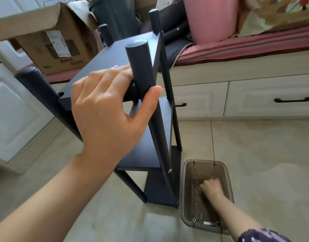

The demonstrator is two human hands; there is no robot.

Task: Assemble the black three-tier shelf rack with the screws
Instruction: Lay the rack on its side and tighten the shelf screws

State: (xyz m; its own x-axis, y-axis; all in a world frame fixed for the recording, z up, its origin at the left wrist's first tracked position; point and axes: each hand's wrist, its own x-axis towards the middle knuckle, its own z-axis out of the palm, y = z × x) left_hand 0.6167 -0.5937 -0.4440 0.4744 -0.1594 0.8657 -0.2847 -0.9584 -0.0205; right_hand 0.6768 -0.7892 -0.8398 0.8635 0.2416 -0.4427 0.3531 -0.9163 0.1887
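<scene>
Left hand point(104, 109) raised, fingers and thumb curled round the near post of the black three-tier shelf rack point(148, 123), which stands on the tiled floor point(263, 163). Three shelves, four round posts. Right hand point(211, 186) reaches down into one translucent brown plastic bin point(186, 189) beside the rack's right edge; grip cannot be told. Two silver screws point(194, 219) visible inside.

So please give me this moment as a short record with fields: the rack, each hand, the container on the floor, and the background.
rack: black shelf rack stands upright on tiled floor, three shelves fitted, one silver screw visible in the front post
left hand: left hand grips the front post near the top shelf
right hand: right hand reaches into the bin, fingers curled; what it holds is unclear
bin: translucent brown plastic bin beside the rack, small metal parts inside
background: cardboard box, white drawers
</scene>
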